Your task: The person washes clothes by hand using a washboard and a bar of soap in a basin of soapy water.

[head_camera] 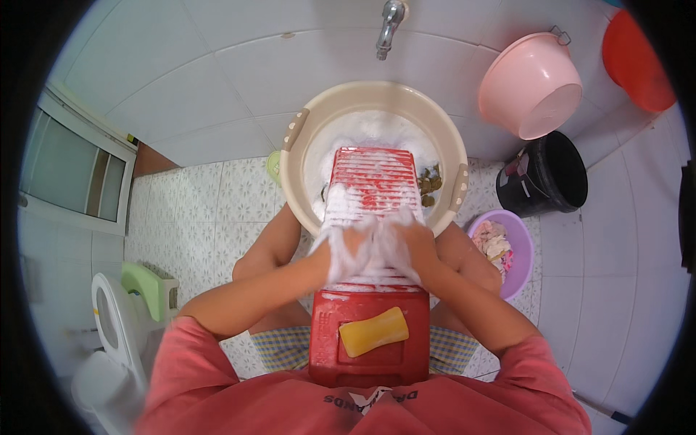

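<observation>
A red plastic washboard slopes from the beige basin up to my lap, its ridges streaked with suds. On the lower half of the ridges, my left hand and my right hand grip what looks like a white, foamy cloth. Motion blur and lather hide the fingers and most of the cloth's shape. A yellow bar of soap rests on the flat top of the washboard, nearest my body. White foam covers much of the basin's inside, with dark greenish fabric showing at its right.
A metal tap juts from the wall above the basin. To the right are a purple tub holding clothes, a black bucket, and hanging pink and red basins. A green stool and a toilet stand at left.
</observation>
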### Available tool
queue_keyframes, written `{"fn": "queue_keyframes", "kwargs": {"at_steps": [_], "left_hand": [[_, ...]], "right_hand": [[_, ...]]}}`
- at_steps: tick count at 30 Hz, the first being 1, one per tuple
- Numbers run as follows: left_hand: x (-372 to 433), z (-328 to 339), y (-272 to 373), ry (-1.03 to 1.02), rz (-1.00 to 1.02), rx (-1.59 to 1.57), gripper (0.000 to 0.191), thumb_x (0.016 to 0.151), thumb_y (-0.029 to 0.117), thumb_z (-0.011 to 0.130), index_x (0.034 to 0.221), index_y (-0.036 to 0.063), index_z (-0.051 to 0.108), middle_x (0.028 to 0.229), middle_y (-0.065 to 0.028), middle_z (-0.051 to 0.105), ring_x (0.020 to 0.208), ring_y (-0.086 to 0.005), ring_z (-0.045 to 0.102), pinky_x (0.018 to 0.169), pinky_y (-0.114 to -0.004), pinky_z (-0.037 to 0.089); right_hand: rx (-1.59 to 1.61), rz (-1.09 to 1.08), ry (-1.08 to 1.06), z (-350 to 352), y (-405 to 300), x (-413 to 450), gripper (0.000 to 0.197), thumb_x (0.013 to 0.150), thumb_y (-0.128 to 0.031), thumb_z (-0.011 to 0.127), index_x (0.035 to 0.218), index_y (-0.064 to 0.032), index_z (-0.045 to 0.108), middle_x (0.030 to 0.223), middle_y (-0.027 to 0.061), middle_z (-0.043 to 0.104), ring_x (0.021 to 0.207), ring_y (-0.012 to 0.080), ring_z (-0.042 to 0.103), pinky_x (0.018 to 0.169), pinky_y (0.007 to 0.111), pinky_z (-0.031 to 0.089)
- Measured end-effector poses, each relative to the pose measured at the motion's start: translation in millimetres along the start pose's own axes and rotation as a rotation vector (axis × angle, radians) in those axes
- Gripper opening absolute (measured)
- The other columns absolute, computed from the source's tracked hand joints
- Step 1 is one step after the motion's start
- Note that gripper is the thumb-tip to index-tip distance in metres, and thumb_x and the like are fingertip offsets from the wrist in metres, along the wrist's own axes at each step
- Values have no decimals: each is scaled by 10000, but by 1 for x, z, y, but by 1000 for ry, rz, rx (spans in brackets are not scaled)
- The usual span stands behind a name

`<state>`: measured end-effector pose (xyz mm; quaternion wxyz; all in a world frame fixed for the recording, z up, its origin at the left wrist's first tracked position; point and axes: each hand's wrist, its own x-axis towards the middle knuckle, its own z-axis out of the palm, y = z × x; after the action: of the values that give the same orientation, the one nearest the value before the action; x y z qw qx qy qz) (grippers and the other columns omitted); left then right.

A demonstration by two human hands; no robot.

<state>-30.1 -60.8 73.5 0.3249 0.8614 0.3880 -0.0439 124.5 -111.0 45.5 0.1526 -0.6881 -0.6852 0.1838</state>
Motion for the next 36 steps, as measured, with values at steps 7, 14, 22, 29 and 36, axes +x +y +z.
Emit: {"fn": "queue_keyframes", "kwargs": {"at_steps": [7, 14, 22, 29, 36], "left_hand": [[60, -1, -26, 208, -30, 274, 469, 715, 276, 617, 1062, 11, 446, 894, -160, 610, 806, -290, 630, 648, -356, 506], [75, -9, -68, 401, -13, 52, 418, 844, 257, 523, 1152, -14, 443, 979, -179, 576, 825, -333, 600, 708, -396, 500], [-13, -4, -40, 258, 268, 179, 359, 876, 245, 488, 1194, 80, 460, 1076, -144, 517, 1077, -313, 481, 928, -510, 345], [13, 9, -35, 254, -7, 228, 399, 848, 199, 479, 1220, 57, 451, 1144, -156, 501, 1128, -350, 427, 913, -535, 333], [15, 10, -42, 467, -124, 108, 450, 841, 220, 453, 1260, 56, 439, 1234, -177, 470, 1174, -356, 399, 928, -512, 313]], "right_hand": [[-28, 34, 163, 19, 18, 51, 126, 761, -156, 565, 843, -73, 610, 778, 194, 587, 701, 379, 606, 662, 465, 482], [269, 171, 111, -20, 9, 70, 319, 691, -171, 622, 970, -25, 569, 970, 218, 608, 913, 359, 600, 793, 440, 462], [-209, -208, 102, -43, -24, -11, 374, 729, -325, 645, 976, -49, 595, 948, 197, 575, 840, 364, 592, 752, 432, 477], [-338, 4, 160, 37, 24, 90, 177, 799, -175, 521, 925, -84, 605, 831, 192, 601, 725, 338, 624, 575, 444, 500], [-179, 70, 55, 20, -7, 49, 323, 799, -324, 528, 968, -55, 586, 851, 233, 623, 769, 400, 613, 682, 474, 490]]}}
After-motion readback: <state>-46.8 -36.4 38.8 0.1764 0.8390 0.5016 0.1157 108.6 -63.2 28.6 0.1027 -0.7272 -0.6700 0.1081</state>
